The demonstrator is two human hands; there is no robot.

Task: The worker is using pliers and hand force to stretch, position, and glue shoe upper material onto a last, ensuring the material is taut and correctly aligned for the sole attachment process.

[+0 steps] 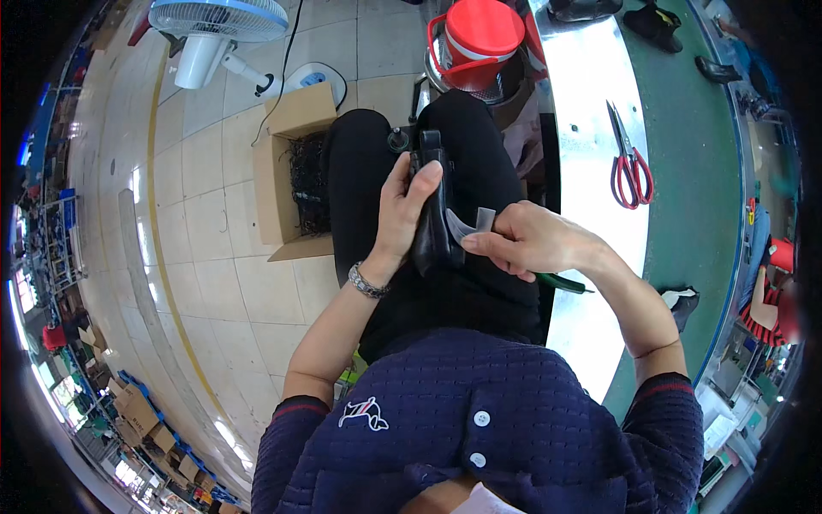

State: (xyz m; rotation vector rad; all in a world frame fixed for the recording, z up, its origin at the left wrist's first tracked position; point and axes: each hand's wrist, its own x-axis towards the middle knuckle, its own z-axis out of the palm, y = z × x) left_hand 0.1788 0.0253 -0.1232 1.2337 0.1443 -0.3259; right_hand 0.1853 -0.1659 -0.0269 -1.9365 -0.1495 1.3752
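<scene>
A black shoe (437,214) stands above my lap, its glossy surface catching the light. My left hand (407,210) is closed around its side, the thumb pressed on the upper part. By the lower right side of the shoe, my right hand (531,240) is closed, with thumb and fingers pinched at a curved, translucent strip (462,228). Where the strip joins the shoe I cannot make out. Out from under the right palm juts a green handle (561,283) with a thin dark tip; the rest of that tool is hidden by my fingers.
Red-handled scissors (632,176) lie on the metal bench edge (591,77) at right, beside a green conveyor belt (685,171) carrying black shoes (655,26). An open carton (272,197) with black pieces stands left of my knees. Ahead are a red bucket (484,34) and a fan (218,26).
</scene>
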